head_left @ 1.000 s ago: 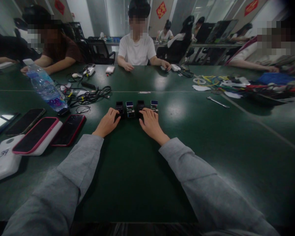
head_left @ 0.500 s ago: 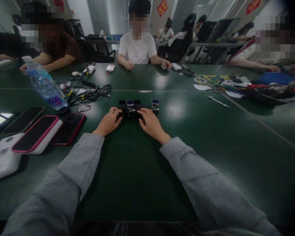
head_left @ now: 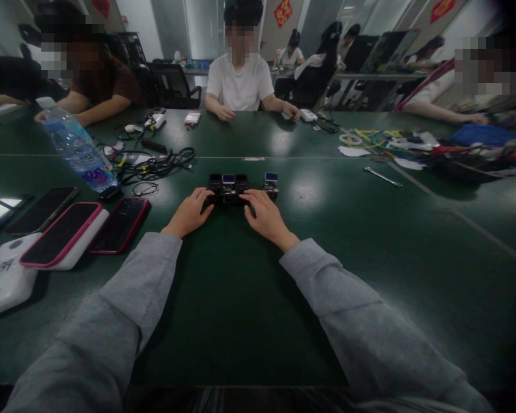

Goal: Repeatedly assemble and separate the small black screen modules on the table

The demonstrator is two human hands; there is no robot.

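Three small dark devices with little screens stand side by side on the green table: a left one [head_left: 215,179], a middle one [head_left: 229,179] with a lighter screen, and a right one [head_left: 241,179]. My left hand [head_left: 190,213] has its fingertips at the left end of this row, the thumb apart from the fingers. At the right end are the fingertips of my right hand [head_left: 266,217], its thumb also apart. Neither hand is closed round a device. My fingers partly hide the lower fronts. A fourth small device [head_left: 270,182] stands separately, just beyond my right fingers.
Several phones, including a red-edged phone [head_left: 120,226], lie at left beside a tilted water bottle [head_left: 79,146]. Black cables [head_left: 155,165] sit behind them. A wrench [head_left: 382,176] and a tangled cable pile [head_left: 438,150] are at right. A co-worker [head_left: 239,83] sits opposite.
The row's left and middle devices have shifted very slightly to the right and look more evenly lined up. Both my hands stay at its ends, almost unmoved.
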